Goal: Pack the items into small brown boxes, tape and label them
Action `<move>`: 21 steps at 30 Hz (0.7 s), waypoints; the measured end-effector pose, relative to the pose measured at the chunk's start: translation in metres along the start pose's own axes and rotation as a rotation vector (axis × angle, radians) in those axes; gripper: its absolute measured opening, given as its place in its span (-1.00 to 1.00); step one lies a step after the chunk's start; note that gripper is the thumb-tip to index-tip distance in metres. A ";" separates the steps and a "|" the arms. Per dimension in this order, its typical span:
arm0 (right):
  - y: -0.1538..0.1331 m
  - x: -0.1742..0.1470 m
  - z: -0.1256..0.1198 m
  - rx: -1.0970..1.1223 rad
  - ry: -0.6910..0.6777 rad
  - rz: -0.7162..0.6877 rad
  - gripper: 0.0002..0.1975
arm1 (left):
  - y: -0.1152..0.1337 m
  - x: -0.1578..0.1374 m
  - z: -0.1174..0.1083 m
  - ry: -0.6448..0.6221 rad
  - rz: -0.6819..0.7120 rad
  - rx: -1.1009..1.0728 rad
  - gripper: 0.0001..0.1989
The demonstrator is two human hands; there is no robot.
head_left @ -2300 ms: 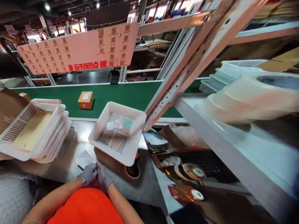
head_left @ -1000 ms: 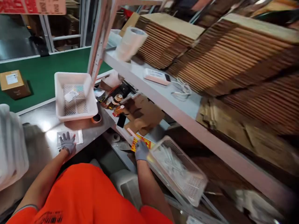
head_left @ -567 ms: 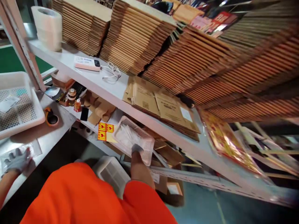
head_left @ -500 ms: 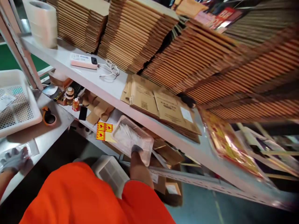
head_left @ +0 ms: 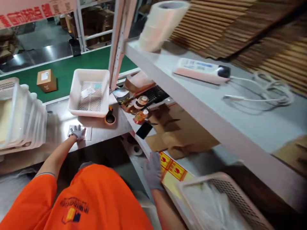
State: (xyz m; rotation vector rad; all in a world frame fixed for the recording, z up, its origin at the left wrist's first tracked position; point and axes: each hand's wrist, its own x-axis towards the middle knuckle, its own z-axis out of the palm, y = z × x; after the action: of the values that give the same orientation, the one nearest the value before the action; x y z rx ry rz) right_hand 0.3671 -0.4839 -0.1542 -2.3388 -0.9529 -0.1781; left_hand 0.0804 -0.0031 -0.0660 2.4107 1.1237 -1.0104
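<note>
Left grip, gloved in grey, lies flat with fingers splayed on a thin, shiny packet on the smooth metal bench, clasping nothing; right grip is blurred beside glossy red-and-yellow labels, and whether it holds anything cannot be told. From the left come nested white plastic baskets, a squarish cardboard box on the green belt, a perforated white basket with a paper slip inside, creased brown paper, and a mesh-walled pale basket of filmy, whitish plastic.
</note>
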 end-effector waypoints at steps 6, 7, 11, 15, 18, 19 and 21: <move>-0.195 0.033 0.152 0.072 -0.622 -0.216 -0.34 | -0.016 0.019 0.026 0.079 0.109 -0.062 0.01; -0.219 0.040 0.169 0.035 -0.692 -0.227 -0.32 | -0.017 0.023 0.030 0.093 0.123 -0.070 0.01; -0.276 0.065 0.213 -0.068 -0.802 -0.253 -0.28 | -0.018 0.038 0.045 0.127 0.158 -0.091 0.03; -0.295 0.076 0.228 -0.068 -0.845 -0.358 -0.27 | -0.018 0.046 0.057 0.170 0.226 -0.168 -0.03; -0.299 0.077 0.230 -0.113 -0.887 -0.352 -0.28 | -0.018 0.044 0.063 0.217 0.265 -0.237 -0.12; -0.300 0.077 0.230 -0.128 -0.896 -0.347 -0.28 | -0.018 0.043 0.064 0.233 0.276 -0.255 -0.15; -0.302 0.079 0.230 -0.150 -0.907 -0.347 -0.28 | -0.019 0.039 0.067 0.284 0.307 -0.297 -0.21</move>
State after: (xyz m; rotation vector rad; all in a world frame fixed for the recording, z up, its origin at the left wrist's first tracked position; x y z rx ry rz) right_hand 0.1993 -0.1345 -0.1690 -2.3626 -1.8125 0.7647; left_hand 0.0518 -0.0040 -0.1409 2.4257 0.8731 -0.3839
